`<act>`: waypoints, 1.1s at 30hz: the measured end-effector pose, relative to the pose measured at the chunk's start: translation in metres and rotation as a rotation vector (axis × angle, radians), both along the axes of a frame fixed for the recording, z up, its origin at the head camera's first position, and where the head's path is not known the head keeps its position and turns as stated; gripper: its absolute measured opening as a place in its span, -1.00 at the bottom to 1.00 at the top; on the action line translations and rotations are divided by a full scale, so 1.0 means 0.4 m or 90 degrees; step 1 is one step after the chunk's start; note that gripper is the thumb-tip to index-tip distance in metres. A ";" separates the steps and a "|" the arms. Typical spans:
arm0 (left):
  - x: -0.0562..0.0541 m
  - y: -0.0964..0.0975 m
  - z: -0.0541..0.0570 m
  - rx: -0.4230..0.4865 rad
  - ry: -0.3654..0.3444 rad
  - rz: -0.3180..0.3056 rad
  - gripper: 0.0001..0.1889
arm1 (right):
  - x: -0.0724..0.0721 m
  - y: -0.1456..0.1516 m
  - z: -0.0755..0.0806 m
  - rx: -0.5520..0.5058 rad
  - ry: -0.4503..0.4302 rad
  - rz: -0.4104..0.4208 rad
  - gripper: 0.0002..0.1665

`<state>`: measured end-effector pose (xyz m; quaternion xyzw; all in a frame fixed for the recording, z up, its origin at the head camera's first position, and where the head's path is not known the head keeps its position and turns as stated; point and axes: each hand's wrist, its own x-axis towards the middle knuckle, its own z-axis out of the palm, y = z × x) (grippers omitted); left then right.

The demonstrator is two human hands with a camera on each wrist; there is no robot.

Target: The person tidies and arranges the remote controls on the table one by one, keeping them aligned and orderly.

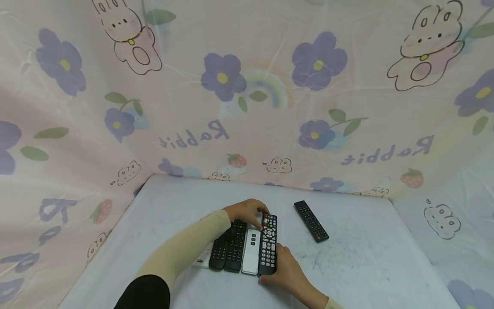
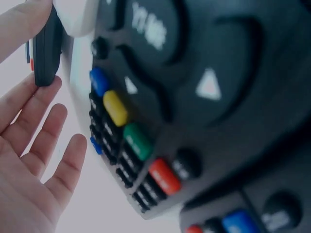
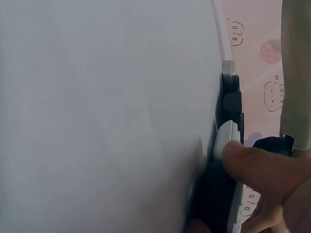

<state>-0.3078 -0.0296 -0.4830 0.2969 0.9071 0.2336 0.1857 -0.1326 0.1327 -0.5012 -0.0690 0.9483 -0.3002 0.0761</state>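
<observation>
At the right end of a row of remote controls lies a black remote control (image 1: 268, 244) with white, red and coloured buttons. My left hand (image 1: 247, 211) pinches its far end between thumb and fingers. My right hand (image 1: 287, 270) grips its near end, the thumb at the bottom and the fingers along the right side. Directly left of it is a white remote control (image 1: 251, 253). Farther left come two more black remotes, one (image 1: 235, 251) beside the other (image 1: 218, 253). In the left wrist view, a black remote (image 2: 141, 97) fills much of the foreground.
Another white remote (image 1: 202, 259) lies at the row's left end, partly hidden by the left forearm. A separate black remote (image 1: 311, 221) lies diagonally to the right. The white table (image 1: 359, 257) is bordered by a patterned curtain (image 1: 266, 124) behind and at the sides.
</observation>
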 end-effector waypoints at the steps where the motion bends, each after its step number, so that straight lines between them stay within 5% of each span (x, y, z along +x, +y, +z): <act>1: 0.001 0.001 -0.001 -0.003 -0.002 0.000 -0.41 | 0.001 -0.001 0.001 0.005 -0.001 -0.003 0.37; 12: -0.012 0.006 -0.012 -0.004 -0.010 -0.014 -0.39 | 0.001 0.010 0.010 0.030 0.016 0.015 0.35; 17: -0.034 0.020 -0.013 0.015 -0.010 -0.003 -0.38 | -0.003 0.055 0.031 0.009 -0.009 0.020 0.11; 25: -0.073 0.082 0.000 0.079 0.016 -0.022 -0.37 | -0.041 0.170 0.048 0.024 0.078 -0.089 -0.49; 33: -0.089 0.163 0.010 0.166 -0.029 0.032 -0.27 | -0.085 0.292 0.047 0.067 0.154 -0.178 -0.25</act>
